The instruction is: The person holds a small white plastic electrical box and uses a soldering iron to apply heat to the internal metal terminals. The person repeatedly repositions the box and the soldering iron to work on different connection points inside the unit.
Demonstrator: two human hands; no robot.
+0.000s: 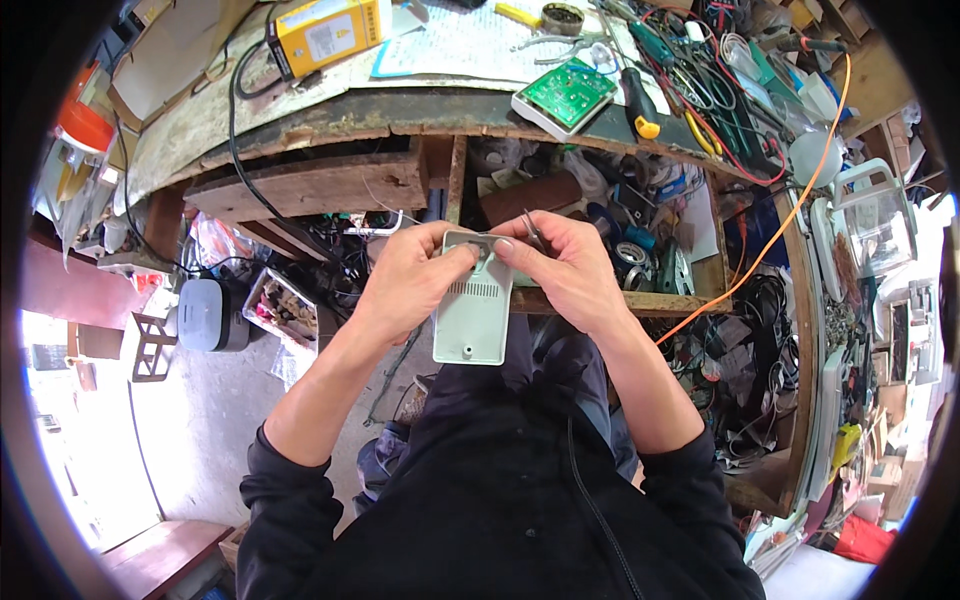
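Note:
A pale grey-green plastic housing cover point(470, 325) hangs upright in front of my lap, a row of vent slots across it and a small hole near its lower end. My left hand point(405, 280) is closed on its upper left side, thumb pressed near the top. At the upper right corner, my right hand point(575, 270) pinches the cover with its thumb. A slim dark metal tool point(534, 230) sticks out between the right fingers; its kind is unclear. Whatever the fingertips touch at the cover's top is partly hidden.
On the worn bench point(370, 110) ahead lie a green circuit board point(566, 95) in a white case, a screwdriver point(640, 105), a yellow box point(327, 37) and tangled wires. Below is an open drawer point(650, 300) of parts. An orange cable point(800, 205) crosses on the right.

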